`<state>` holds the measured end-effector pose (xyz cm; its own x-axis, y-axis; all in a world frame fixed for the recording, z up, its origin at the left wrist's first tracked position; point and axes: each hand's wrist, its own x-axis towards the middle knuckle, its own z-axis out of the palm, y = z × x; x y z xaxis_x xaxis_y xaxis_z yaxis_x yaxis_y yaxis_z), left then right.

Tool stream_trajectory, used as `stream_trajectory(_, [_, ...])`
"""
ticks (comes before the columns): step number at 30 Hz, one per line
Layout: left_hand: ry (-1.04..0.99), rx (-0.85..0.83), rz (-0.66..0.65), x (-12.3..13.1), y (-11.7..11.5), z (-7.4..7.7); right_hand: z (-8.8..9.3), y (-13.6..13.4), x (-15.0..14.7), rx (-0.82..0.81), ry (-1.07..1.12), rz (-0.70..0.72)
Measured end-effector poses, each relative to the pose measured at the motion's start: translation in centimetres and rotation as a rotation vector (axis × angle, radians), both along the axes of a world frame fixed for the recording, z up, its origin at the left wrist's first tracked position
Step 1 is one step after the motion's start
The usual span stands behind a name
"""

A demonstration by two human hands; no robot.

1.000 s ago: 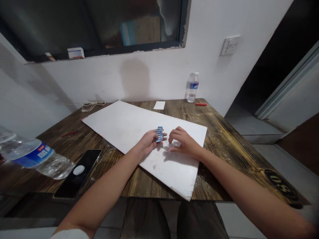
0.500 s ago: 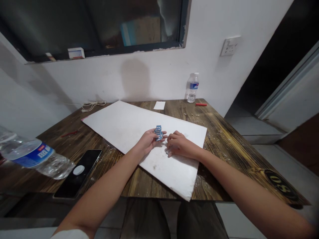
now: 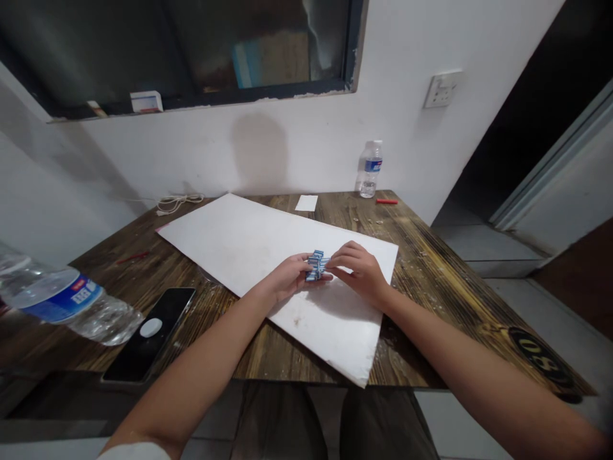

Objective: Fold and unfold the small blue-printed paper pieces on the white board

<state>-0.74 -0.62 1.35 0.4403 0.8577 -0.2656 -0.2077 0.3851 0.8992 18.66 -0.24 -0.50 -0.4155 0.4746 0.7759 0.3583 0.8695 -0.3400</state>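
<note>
Held in the fingers of my left hand (image 3: pixel 291 276) is a small blue-and-white striped bundle (image 3: pixel 315 265), made up of several narrow pieces; its exact kind is too small to tell. My right hand (image 3: pixel 357 267) has its thumb and fingertips pinched together at the bundle's right edge, where a slim piece sticks out toward them. Whether the right fingers grip that piece or only touch it is hard to make out. Both hands are just above a large white board (image 3: pixel 230 236) lying askew on the dark wooden table (image 3: pixel 421 306).
Left of the board lie a big water bottle (image 3: pixel 81 303), a phone (image 3: pixel 134 354) with a white cap (image 3: pixel 151 328) on it, and a coiled cable (image 3: pixel 177 203). Toward the wall are a paper slip (image 3: pixel 306 203), a small bottle (image 3: pixel 371 169) and a red stick (image 3: pixel 387 201).
My left hand has shifted slightly right with the striped bundle, now turned. My right hand has risen off the board and brought its fingertips to the bundle's edge.
</note>
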Motion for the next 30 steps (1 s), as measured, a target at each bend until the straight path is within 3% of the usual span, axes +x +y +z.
stream_trajectory(5, [-0.094,-0.063,-0.097,0.2,-0.2,0.2,-0.4,0.1,0.1,0.061,-0.069,-0.063])
stream_trajectory(13, [-0.084,0.034,-0.063,0.1,-0.3,0.4,-0.6,0.1,0.2,0.071,-0.186,-0.142])
stream_trajectory(18, [0.000,0.075,0.128,0.0,0.2,0.0,-0.7,0.5,0.2,-0.013,-0.145,-0.206])
stream_trajectory(23, [0.074,0.134,0.371,-0.2,0.5,-0.1,-1.9,1.0,0.1,-0.147,-0.305,-0.247])
stream_trajectory(30, [0.125,0.174,0.424,-0.2,0.6,-0.2,-2.0,0.8,0.0,-0.261,-0.437,-0.222])
